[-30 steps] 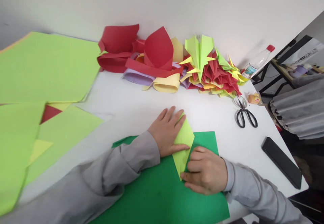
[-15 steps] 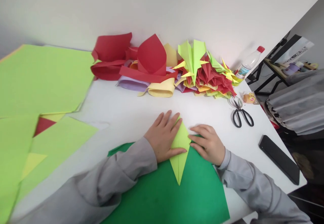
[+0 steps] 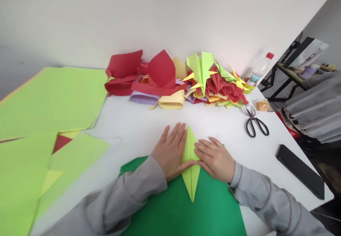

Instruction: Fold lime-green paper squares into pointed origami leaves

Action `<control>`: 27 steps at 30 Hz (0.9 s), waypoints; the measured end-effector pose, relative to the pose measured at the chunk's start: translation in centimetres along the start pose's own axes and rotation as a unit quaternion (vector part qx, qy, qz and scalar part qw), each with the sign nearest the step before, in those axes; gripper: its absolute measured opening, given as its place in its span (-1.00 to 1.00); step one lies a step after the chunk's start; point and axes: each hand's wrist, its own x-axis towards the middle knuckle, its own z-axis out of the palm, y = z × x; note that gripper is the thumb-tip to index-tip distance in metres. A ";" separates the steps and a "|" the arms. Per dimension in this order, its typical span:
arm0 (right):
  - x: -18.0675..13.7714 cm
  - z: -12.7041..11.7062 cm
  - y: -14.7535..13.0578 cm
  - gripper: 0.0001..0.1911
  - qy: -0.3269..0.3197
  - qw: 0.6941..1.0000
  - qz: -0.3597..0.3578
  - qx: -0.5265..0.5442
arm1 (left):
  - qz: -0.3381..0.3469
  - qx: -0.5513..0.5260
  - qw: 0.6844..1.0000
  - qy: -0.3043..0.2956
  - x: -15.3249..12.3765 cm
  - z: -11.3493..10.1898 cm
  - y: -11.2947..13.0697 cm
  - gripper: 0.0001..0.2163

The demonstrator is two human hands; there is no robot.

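A folded light-green paper [image 3: 192,179], narrow with pointed ends, lies on a dark green sheet [image 3: 186,211] near the front of the white table [image 3: 138,122]. My left hand [image 3: 170,150] lies flat on the paper's left half, fingers stretched out, thumb across it. My right hand [image 3: 214,157] presses its right half, fingers extended onto the fold. The two hands touch at the paper's middle.
Large light-green sheets [image 3: 50,101] cover the left side. A heap of red, yellow and lilac paper [image 3: 154,79] and folded paper planes [image 3: 213,83] lines the wall. Black scissors [image 3: 254,124], a plastic bottle [image 3: 259,70] and a black phone [image 3: 299,170] lie at the right.
My right hand moved up from the paper's lower tip to its right half and flattened out. The paper is now narrower. My left hand stayed pressed on it.
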 end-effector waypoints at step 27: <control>0.9 -0.6 -0.4 -0.34 -0.157 0.984 0.083 -0.011 | -0.121 -0.009 0.993 -0.003 -4.2 -3.1 5.8 -0.24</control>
